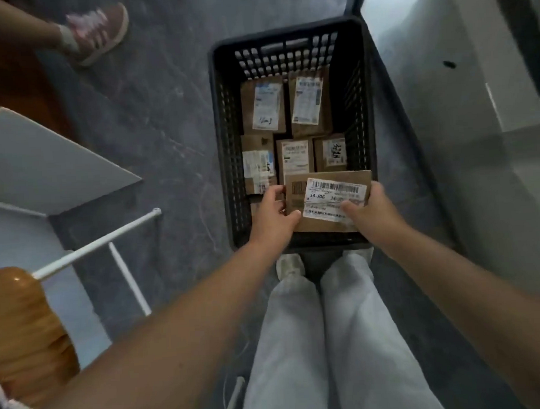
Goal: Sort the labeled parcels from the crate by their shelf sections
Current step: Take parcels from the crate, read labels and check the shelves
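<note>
Nearest you, your left hand (273, 212) and right hand (370, 210) each grasp one short end of the brown parcel (296, 192). The thumbs lie on top and the fingers curl over the edges, so neither hand is free. The parcel sits face up over the near end of the black crate (218, 113). Whether it rests on something beneath or hangs clear cannot be told. Its white label (335, 197) faces you, but your right thumb lies across the lower part, so slide that thumb toward the edge before you read. The bold code looks to read J4-J06, though blur makes it uncertain. Take the shelf section from that code, not from the barcodes. Then lift straight up, level, until the underside clears the crate wall, which stands high on every side. The parcel looks flat and probably light, so a firm pinch at both ends should do. Farther in, five more parcels (309, 102) lie flat with labels up in two rows. Leave them squared so their codes stay readable. Beyond the crate, on your left, stand a pale board on a white frame (41, 153) and another person's pink shoe (100, 31). Mind both if you turn that way.
</note>
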The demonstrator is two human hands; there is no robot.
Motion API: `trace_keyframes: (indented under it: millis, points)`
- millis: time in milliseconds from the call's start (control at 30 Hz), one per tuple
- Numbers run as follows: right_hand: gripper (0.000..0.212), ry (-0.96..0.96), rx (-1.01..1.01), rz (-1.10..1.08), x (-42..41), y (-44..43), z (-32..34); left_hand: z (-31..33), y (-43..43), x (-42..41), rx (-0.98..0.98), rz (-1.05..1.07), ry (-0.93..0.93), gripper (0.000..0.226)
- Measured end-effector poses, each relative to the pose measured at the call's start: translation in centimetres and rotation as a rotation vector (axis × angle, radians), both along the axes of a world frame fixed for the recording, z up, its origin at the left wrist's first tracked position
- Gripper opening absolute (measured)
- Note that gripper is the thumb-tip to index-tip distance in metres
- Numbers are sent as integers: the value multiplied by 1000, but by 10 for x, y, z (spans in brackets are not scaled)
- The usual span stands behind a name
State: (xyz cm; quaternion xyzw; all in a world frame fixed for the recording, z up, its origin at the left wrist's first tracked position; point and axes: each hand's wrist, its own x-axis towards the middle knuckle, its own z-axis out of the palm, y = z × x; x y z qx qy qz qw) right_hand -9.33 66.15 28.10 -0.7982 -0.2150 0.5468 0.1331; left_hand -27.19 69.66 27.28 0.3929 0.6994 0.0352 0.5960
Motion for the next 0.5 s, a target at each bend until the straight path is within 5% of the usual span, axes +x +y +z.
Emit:
trace_keyframes:
  millis: [267,500]
  points:
    - [59,-56,-204,310,-6,-11,-137,-135,-15,8,-136,-40,122,44]
    - [51,-35,-287,185,-3,-16,-184,-182,-21,22,-167,-32,160,43]
